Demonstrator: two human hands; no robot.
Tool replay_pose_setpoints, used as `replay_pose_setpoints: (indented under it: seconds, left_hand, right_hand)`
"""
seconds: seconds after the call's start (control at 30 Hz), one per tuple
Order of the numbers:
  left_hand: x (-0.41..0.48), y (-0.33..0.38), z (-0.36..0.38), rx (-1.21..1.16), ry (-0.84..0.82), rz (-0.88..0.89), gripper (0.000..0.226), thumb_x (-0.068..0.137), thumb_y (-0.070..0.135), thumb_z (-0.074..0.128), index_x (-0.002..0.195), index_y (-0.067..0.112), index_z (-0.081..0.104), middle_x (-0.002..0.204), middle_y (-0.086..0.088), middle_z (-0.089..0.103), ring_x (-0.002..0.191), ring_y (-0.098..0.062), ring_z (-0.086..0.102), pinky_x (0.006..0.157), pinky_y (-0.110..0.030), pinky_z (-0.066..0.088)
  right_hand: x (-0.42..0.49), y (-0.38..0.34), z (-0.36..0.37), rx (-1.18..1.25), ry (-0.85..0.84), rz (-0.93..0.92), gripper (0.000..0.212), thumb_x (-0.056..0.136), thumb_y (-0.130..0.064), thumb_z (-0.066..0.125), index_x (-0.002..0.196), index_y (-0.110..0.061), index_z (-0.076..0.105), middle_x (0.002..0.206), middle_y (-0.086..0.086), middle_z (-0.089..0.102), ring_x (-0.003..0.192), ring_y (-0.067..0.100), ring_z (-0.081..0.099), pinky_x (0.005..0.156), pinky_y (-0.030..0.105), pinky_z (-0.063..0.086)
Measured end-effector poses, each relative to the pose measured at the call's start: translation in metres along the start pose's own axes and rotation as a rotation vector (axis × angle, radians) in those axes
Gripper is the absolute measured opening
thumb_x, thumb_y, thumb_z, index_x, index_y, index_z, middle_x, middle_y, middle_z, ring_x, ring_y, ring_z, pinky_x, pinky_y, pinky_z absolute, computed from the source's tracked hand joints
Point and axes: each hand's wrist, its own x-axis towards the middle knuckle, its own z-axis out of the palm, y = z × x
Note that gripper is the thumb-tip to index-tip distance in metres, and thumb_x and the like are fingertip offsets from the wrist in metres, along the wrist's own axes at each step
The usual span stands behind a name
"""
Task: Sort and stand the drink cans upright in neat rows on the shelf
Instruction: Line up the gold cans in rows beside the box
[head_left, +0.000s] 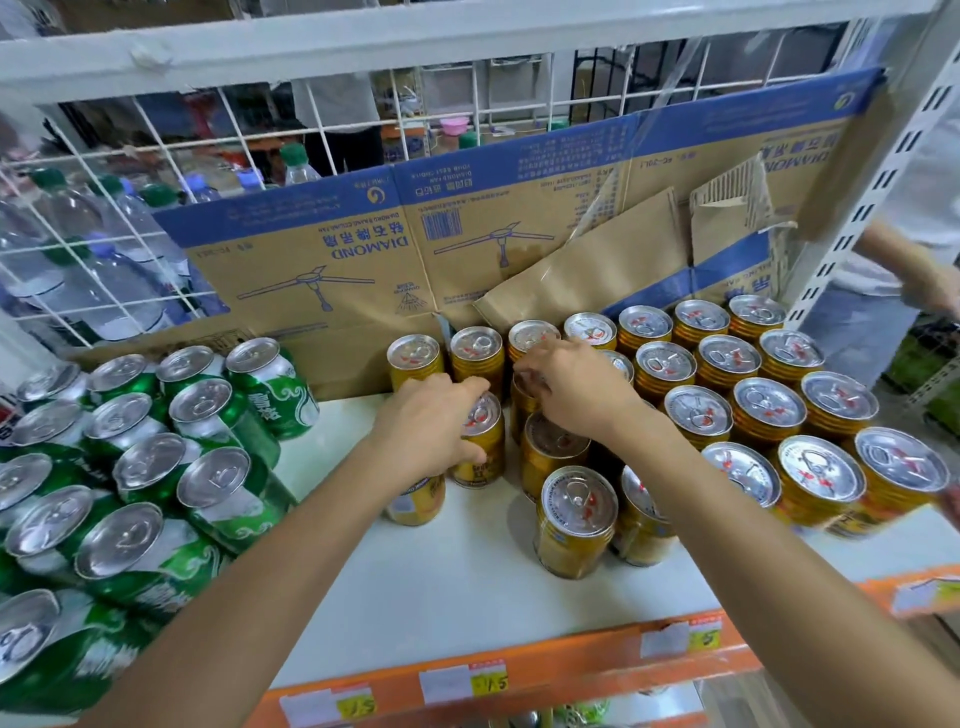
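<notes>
Gold can (480, 441): upright near the middle of the shelf, just in front of the back row. The left hand (426, 428) grips it, with fingers (467, 387) curled over its lid and the thumb against its near wall.
Right hand (571, 389): its fingers (530, 366) bend down over the lid of a neighbouring can (522, 402), just right of the held one. Blur hides whether they pinch it or only touch it, so I cannot tell.
Loose cans (576, 519): a few gold ones stand unevenly between the hands and the front edge, close together but in no clear line. One more (415, 501) sits partly hidden under the left wrist.
Tidy gold rows (763, 410): upright and packed, running from the middle to the right edge, with the back row against the cardboard sheet (337, 260).
Green cans (150, 467): a separate block fills the left end.
Shelf (467, 587): a bare white strip runs between the green block and the gold cans. The orange front rail (571, 660) carries price tags.
Behind: water bottles (78, 260) show through a wire grid (208, 130) beyond the back edge.
Step in hand: probably squaring up the left flank of the gold block, one can per hand.
Next move: likely slide the held can back until it touches the rear row, in line with its column. It needs to stay vertical and not nudge its neighbours. The front stragglers would follow.
</notes>
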Motion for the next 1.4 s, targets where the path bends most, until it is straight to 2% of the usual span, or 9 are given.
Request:
replay_pose_setpoints:
  seconds: [0.13,0.27,0.43,0.53,0.77,1.07,1.2,1.3,1.4]
  left_hand:
    - [0.006,0.000,0.001,-0.114,0.110,-0.018,0.072,0.074,0.038,0.078,0.136,0.024,0.043,0.129,-0.006,0.057,0.119,-0.029,0.051,0.089,-0.038,0.042]
    - [0.014,-0.003,0.003,-0.256,0.176,-0.027,0.065,0.074,0.030,0.079,0.129,0.021,0.047,0.127,-0.002,0.054,0.117,-0.025,0.050,0.077,-0.031,0.033]
    - [0.012,-0.008,0.009,-0.321,0.210,-0.044,0.034,0.074,0.029,0.080,0.090,0.020,0.051,0.103,0.004,0.046,0.093,-0.017,0.046,0.068,-0.027,0.023]
    - [0.013,-0.009,0.010,-0.364,0.222,-0.056,0.034,0.070,0.031,0.082,0.080,0.023,0.051,0.099,0.006,0.045,0.087,-0.010,0.039,0.066,-0.027,0.022]
    - [0.013,-0.005,0.011,-0.351,0.260,-0.093,0.035,0.070,0.035,0.082,0.080,0.023,0.051,0.107,0.001,0.050,0.101,-0.018,0.049,0.070,-0.027,0.026]
    - [0.017,-0.007,0.015,-0.364,0.265,-0.073,0.035,0.070,0.038,0.081,0.080,0.022,0.051,0.102,0.006,0.040,0.095,-0.012,0.042,0.074,-0.028,0.028]
    - [0.012,-0.017,0.012,-0.435,0.229,-0.018,0.035,0.075,0.042,0.075,0.095,0.021,0.055,0.102,0.006,0.048,0.101,-0.015,0.049,0.076,-0.030,0.037]
    - [-0.008,-0.033,0.007,-0.353,0.138,-0.072,0.051,0.075,0.056,0.068,0.114,0.026,0.053,0.114,0.007,0.054,0.110,-0.017,0.051,0.087,-0.033,0.043]
    - [-0.029,-0.041,0.016,-0.251,-0.054,-0.117,0.066,0.067,0.062,0.071,0.121,0.033,0.045,0.119,0.006,0.052,0.109,-0.019,0.051,0.085,-0.032,0.043]
  right_hand:
    - [0.000,-0.003,-0.001,0.013,0.008,0.012,0.037,0.089,-0.009,0.047,0.122,-0.017,0.063,0.123,0.011,0.060,0.113,0.031,0.050,0.087,0.037,0.045]
    - [0.006,-0.010,0.000,0.087,0.014,-0.057,0.038,0.084,-0.006,0.052,0.118,-0.016,0.063,0.116,0.010,0.064,0.109,0.031,0.053,0.088,0.041,0.045]
    - [0.011,-0.015,0.002,0.056,-0.021,-0.094,0.018,0.082,-0.014,0.062,0.099,-0.013,0.067,0.106,0.006,0.066,0.096,0.029,0.057,0.076,0.039,0.049]
    - [0.012,-0.014,0.005,0.095,-0.023,-0.112,0.014,0.079,-0.013,0.067,0.092,-0.015,0.071,0.101,0.002,0.068,0.092,0.025,0.060,0.075,0.039,0.050]
    - [0.013,-0.014,0.002,0.130,-0.002,-0.115,0.017,0.078,-0.004,0.064,0.088,-0.012,0.074,0.099,0.003,0.070,0.092,0.024,0.061,0.077,0.038,0.050]
    - [0.014,-0.013,0.004,0.134,-0.005,-0.100,0.018,0.079,-0.003,0.061,0.090,-0.011,0.073,0.100,0.003,0.069,0.091,0.022,0.061,0.077,0.036,0.050]
    - [0.009,-0.017,0.004,0.090,-0.013,-0.111,0.020,0.080,-0.008,0.061,0.097,-0.012,0.069,0.105,0.004,0.066,0.095,0.024,0.059,0.076,0.034,0.048]
    - [0.000,-0.023,0.001,0.115,0.040,-0.151,0.026,0.079,-0.010,0.063,0.105,-0.013,0.067,0.110,0.005,0.065,0.100,0.026,0.058,0.080,0.037,0.049]
    - [-0.011,-0.034,-0.006,0.194,0.078,-0.156,0.027,0.081,-0.012,0.065,0.108,-0.014,0.068,0.113,0.004,0.065,0.105,0.024,0.058,0.086,0.035,0.046]
